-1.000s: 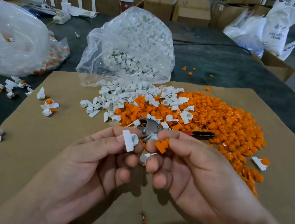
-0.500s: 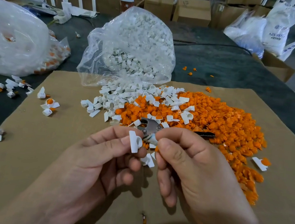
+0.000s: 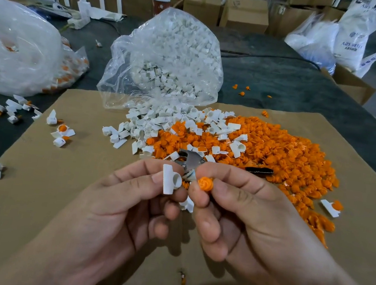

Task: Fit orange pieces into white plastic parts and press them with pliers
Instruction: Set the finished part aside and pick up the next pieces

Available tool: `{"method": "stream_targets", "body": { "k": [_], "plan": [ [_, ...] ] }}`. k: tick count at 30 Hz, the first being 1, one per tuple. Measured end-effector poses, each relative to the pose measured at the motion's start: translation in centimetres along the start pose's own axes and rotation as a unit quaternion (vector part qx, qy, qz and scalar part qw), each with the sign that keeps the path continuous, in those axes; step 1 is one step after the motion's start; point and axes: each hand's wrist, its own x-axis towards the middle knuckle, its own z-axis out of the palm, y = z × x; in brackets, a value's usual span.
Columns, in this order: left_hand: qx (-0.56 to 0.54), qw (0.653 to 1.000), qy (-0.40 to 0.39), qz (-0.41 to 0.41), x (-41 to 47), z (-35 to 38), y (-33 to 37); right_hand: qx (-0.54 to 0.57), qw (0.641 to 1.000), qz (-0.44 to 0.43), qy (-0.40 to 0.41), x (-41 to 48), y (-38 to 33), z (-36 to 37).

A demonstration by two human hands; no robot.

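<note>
Left hand (image 3: 112, 206): pinching white part (image 3: 170, 180), socket seemingly facing right.
Right hand (image 3: 244, 215): pinching orange piece (image 3: 205, 183), just beside it.
Risk: tilted entry could jam; fingertip hold may slip.

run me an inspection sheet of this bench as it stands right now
surface: brown cardboard sheet over a dark table
job's things: white part and orange piece held apart, not yet fitted; orange pile, loose white parts, open bag of white parts; pliers lying on the pile
clutter: assembled pieces at left; stray orange bits on the table
hands: left hand pinches the white part, right hand pinches the orange piece
cables: dark cable behind the bag
surroundings: cardboard boxes, white sacks
</note>
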Motion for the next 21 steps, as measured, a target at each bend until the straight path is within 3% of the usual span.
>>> {"method": "stream_targets", "body": {
  "k": [5, 8, 10, 12, 15, 21],
  "plan": [
    [0.004, 1.0, -0.002, 0.003, 0.0, 0.0, 0.0, -0.012, 1.0, -0.002, 0.004, 0.0, 0.1, -0.4],
    [0.005, 1.0, 0.005, -0.002, 0.0, 0.0, -0.1, -0.161, 0.985, -0.033, 0.061, -0.2, 0.4, -0.3],
    [0.012, 1.0, 0.019, -0.005, 0.0, 0.0, -0.2, -0.361, 0.923, -0.062, 0.115, -0.6, 0.7, -0.2],
    [0.031, 0.999, 0.035, -0.006, 0.0, 0.3, -0.3, -0.521, 0.835, -0.108, 0.14, -1.0, 1.0, -0.1],
    [0.064, 0.996, 0.061, 0.01, -0.1, 0.6, -0.5, -0.646, 0.73, -0.175, 0.138, -1.2, 1.2, 0.1],
    [0.094, 0.992, 0.081, 0.023, -0.3, 1.5, -0.6, -0.704, 0.664, -0.222, 0.123, -1.2, 1.1, 0.4]
  ]
}}
